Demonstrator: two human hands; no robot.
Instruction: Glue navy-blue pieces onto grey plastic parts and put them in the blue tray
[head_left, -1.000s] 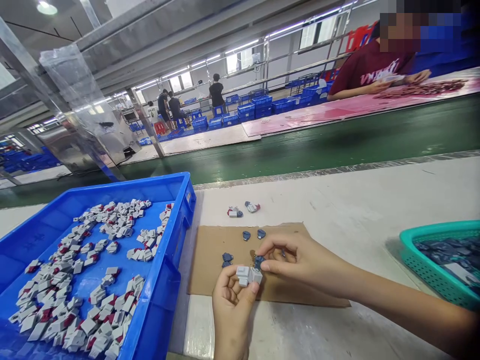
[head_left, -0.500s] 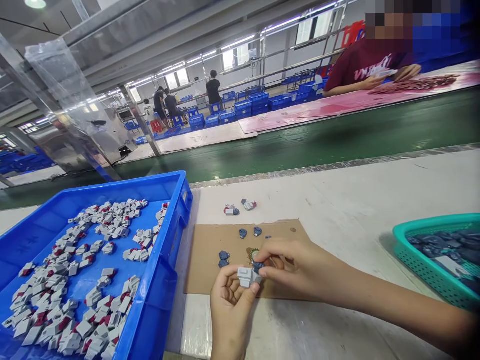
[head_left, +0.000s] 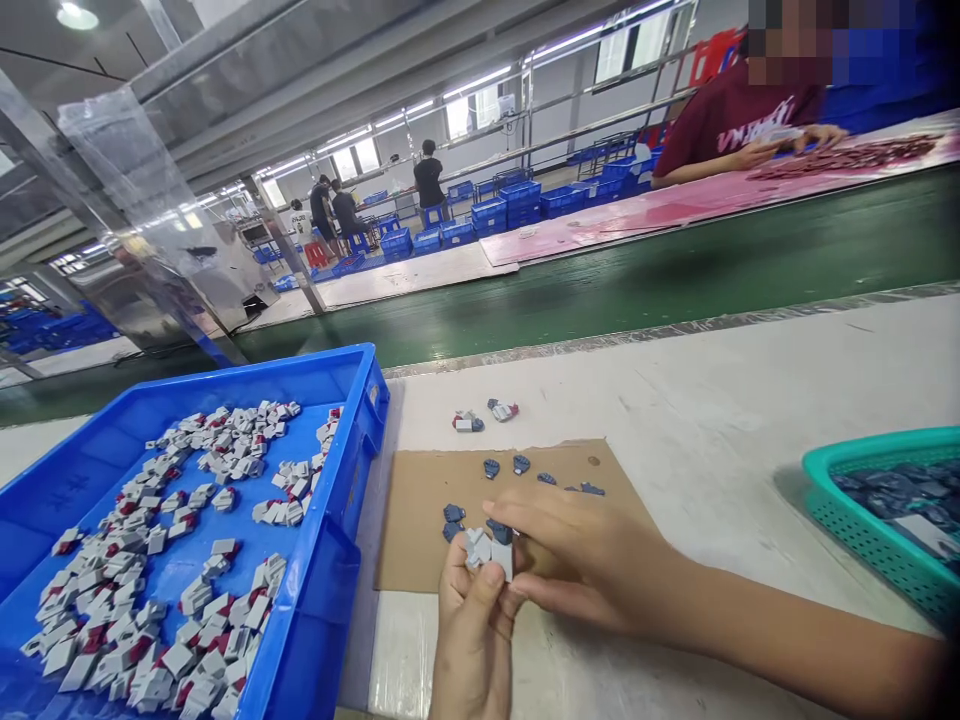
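Note:
A light grey plastic piece is pinched between the thumb and fingers of my left hand, low over the near edge of a cardboard sheet. A dark blue-grey part sits against the top of the grey piece. My right hand closes on this dark part from the right, with fingertips at its upper edge and the thumb lower down. Several loose dark parts lie on the cardboard. Two grey, red and dark pieces rest on the white table behind it.
At the left is a blue tray of grey and red pieces. A green basket with dark parts stands at the right. Behind the table runs a green belt; across it a person in a dark red shirt handles small parts.
The grey piece has been turned in my left hand, and the dark part now sits at its top. My right hand has shifted slightly and its fingers reach over the piece. The view has moved slightly.

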